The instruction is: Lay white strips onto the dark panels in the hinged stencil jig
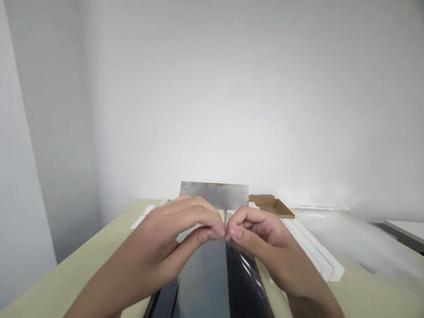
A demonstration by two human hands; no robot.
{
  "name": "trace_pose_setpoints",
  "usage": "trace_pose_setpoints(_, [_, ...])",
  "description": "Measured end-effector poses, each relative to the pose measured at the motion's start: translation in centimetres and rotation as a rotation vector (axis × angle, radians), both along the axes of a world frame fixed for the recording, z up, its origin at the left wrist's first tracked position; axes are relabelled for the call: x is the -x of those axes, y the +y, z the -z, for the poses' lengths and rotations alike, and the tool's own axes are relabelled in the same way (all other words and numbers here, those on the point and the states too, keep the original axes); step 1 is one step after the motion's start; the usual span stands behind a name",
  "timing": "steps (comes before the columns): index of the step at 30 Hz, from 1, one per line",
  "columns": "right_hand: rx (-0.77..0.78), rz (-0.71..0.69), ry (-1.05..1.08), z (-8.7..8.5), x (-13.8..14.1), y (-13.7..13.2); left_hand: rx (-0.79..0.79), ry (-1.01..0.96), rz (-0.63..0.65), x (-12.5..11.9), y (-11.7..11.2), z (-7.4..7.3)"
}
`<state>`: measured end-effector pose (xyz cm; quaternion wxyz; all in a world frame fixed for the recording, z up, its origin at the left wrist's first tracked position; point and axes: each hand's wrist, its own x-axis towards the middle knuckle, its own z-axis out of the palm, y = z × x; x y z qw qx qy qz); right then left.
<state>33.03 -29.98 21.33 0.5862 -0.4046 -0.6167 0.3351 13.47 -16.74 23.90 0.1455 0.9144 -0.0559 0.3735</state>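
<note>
Both my hands meet at the centre, fingertips nearly touching above a long black panel [246, 292]. My left hand [181, 234] is closed in a pinch of thumb and fingers. Facing it, my right hand [261, 235] pinches with thumb against curled fingers. What lies between the fingertips is too small to make out. A narrow grey strip [225, 217] shows just behind them. Along the panel runs a smooth grey band [205, 284], and glossy clear film with bright creases [250, 268] shows at its right side. Beyond the hands, a grey metal plate [213, 194] stands upright.
The yellow-green tabletop [80, 271] reaches back to a pale wall [239, 83]. An open cardboard tray [277, 207] sits behind my right hand. White bars [317, 253] lie on the right, beside a clear plastic sheet [366, 242]. White pieces [142, 217] lie at left.
</note>
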Motion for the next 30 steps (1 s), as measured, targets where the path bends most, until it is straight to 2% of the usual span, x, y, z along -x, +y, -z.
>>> trace_pose_setpoints(6, [-0.015,-0.056,0.006,0.5,-0.5,-0.3,0.000,0.140,0.006,1.3,0.1,-0.5])
trace_pose_setpoints(20, [0.014,0.025,-0.033,0.3,-0.9,-0.6,-0.086,0.160,0.004,2.9,0.3,-1.2])
trace_pose_setpoints(30, [0.009,0.055,-0.040,0.3,-1.1,-0.6,-0.109,0.202,0.018,3.8,-0.3,-1.0])
